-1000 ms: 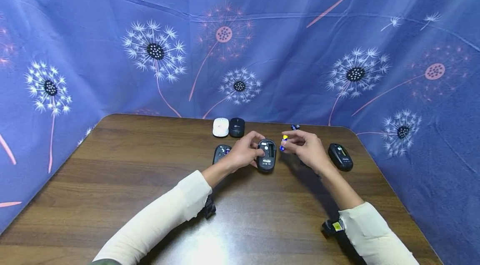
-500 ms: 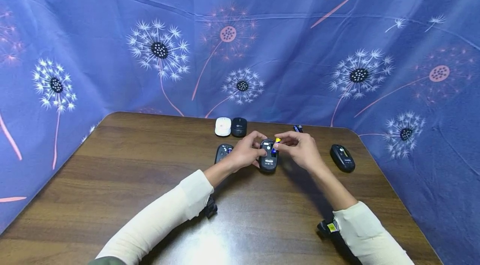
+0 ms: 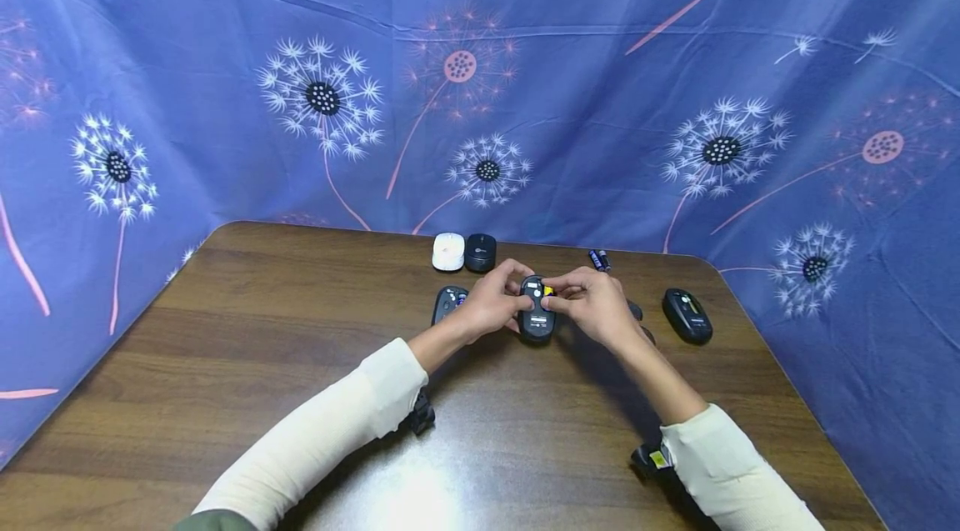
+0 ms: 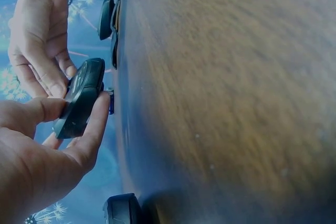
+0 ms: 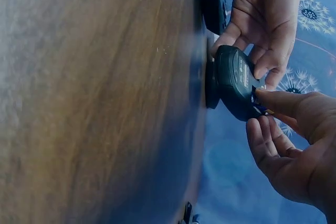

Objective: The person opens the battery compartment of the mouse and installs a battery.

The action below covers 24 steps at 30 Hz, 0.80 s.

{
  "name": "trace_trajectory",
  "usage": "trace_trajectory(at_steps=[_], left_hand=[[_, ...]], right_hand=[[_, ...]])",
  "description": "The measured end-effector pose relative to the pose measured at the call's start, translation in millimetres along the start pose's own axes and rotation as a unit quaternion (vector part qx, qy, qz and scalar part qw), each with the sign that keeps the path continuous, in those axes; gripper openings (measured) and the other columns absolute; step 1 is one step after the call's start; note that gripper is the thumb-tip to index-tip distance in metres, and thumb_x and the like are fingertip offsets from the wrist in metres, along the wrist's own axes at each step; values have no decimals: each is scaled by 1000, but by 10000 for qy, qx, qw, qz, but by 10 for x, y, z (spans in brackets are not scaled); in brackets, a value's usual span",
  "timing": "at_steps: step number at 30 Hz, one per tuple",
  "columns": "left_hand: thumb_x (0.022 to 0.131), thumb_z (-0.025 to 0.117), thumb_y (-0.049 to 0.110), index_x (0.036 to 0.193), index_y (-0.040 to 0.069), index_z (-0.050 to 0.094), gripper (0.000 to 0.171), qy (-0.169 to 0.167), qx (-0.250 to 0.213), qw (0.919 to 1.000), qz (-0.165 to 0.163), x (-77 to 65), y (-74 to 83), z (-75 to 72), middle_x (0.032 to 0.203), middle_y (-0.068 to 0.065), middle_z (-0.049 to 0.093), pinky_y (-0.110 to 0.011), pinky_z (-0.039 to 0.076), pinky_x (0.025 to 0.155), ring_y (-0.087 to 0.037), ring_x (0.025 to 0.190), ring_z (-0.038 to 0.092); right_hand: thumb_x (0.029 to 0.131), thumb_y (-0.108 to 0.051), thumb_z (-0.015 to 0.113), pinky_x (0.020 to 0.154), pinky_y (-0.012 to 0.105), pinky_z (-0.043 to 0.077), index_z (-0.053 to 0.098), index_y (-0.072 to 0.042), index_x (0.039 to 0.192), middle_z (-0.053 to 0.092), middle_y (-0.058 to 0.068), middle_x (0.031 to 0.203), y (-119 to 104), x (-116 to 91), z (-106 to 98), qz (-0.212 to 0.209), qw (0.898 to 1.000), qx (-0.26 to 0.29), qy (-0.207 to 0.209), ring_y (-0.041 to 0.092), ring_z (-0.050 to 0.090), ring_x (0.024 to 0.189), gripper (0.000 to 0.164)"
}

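Note:
In the head view my left hand [image 3: 491,302] grips a black computer mouse [image 3: 537,328] by its side, underside facing up. My right hand [image 3: 600,306] reaches in from the other side and pinches a blue and yellow battery [image 3: 548,291] at the mouse's battery slot. In the right wrist view the right thumb lies on the slot, and some blue of the battery shows beside the fingertips. The fingers cover most of the battery. From the left wrist the mouse [image 4: 81,106] appears tilted and held up off the table, between the left thumb and fingers.
A white mouse [image 3: 448,252] and a black mouse [image 3: 480,252] stand at the back edge. Another overturned mouse [image 3: 447,299] lies partly behind the left hand. Loose batteries [image 3: 599,260] lie at the back right, and an overturned mouse [image 3: 687,316] farther right. Dark pieces [image 3: 637,311] sit behind the right wrist.
My right hand has moved left, bringing the battery from beside the mouse down into its slot. The left hand keeps its grip on the mouse.

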<state>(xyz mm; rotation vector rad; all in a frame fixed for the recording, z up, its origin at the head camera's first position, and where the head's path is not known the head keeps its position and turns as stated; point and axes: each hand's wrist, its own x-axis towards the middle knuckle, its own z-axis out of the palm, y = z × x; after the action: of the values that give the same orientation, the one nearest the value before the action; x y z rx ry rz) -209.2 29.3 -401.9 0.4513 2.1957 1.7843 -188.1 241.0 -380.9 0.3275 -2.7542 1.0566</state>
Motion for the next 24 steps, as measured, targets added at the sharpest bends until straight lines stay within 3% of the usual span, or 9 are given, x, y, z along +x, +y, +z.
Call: trace_trajectory(at_steps=[4, 8, 11, 15, 17, 20, 24], left_hand=[[105, 73, 0, 148, 8, 61, 46, 40, 28, 10000, -27, -2, -6, -10, 127, -25, 69, -43, 74, 74, -21, 81, 72], [105, 74, 1, 148, 9, 61, 45, 139, 55, 9999, -62, -6, -7, -16, 130, -26, 68, -44, 74, 75, -24, 85, 74], [105, 74, 1, 148, 9, 61, 45, 195, 21, 9998, -57, -9, 0, -17, 131, -27, 67, -45, 74, 76, -25, 87, 75], [104, 74, 0, 148, 9, 61, 46, 231, -41, 9997, -11, -10, 9, -20, 130, -27, 66, -47, 74, 78, -24, 86, 74], [104, 74, 1, 148, 10, 61, 46, 225, -51, 9997, 17, -13, 14, -23, 130, -27, 66, -46, 74, 77, -23, 86, 74], [104, 75, 1, 147, 10, 62, 46, 206, -64, 9998, 45, -16, 18, -22, 131, -27, 66, -44, 74, 76, -25, 89, 75], [104, 75, 1, 146, 10, 62, 45, 196, -50, 9998, 22, -14, 14, -23, 130, -26, 66, -44, 74, 76, -26, 91, 75]], right_hand=[[94, -13, 93, 85, 36, 68, 87, -10, 127, 80, 15, 116, 14, 2, 27, 57, 9999, 126, -47, 29, 81, 102, 34], [97, -17, 91, 85, 27, 65, 81, -9, 138, 81, 17, 121, 46, 7, 45, 250, 9978, 593, -140, 28, 80, 106, 42], [104, -24, 85, 91, 31, 68, 75, -8, 146, 79, 20, 131, 72, 2, 50, 469, 9924, 1117, -198, 30, 78, 114, 47], [113, -34, 72, 106, 45, 69, 63, -7, 159, 69, 23, 152, 68, 4, 50, 993, 9753, 1902, -525, 36, 73, 130, 54], [115, -34, 68, 112, 47, 66, 58, -8, 164, 63, 24, 159, 58, 17, 54, 1254, 9644, 2211, -736, 38, 71, 136, 56], [117, -33, 64, 114, 44, 65, 54, -10, 167, 59, 24, 162, 39, 45, 65, 1562, 9481, 2579, -1014, 33, 71, 135, 56], [118, -28, 61, 106, 35, 66, 52, -9, 167, 60, 22, 160, 17, 65, 75, 1798, 9269, 3047, -1254, 19, 76, 123, 54]])
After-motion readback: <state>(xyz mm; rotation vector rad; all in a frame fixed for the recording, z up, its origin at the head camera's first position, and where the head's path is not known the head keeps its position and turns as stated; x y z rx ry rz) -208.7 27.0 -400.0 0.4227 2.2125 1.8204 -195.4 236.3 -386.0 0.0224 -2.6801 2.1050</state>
